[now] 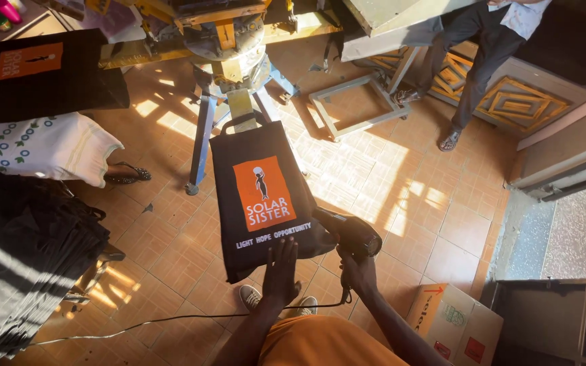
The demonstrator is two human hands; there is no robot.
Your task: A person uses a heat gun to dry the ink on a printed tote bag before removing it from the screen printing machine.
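A black fabric tote bag (239, 203) with an orange printed panel and pale lettering hangs flat in front of me, handles up. My left hand (281, 274) presses flat against its lower edge, fingers spread on the cloth. My right hand (359, 272) grips the handle of a black hair dryer (350, 234), whose nozzle points at the bag's lower right corner. The dryer's cord (171, 318) trails left across the tiled floor.
A screen-printing carousel on a blue metal stand (232, 61) rises behind the bag. Stacked black bags (22, 251) lie at left, another printed bag (35, 71) above them. A cardboard box (456, 322) sits at lower right. Another person's legs (473, 74) are at upper right.
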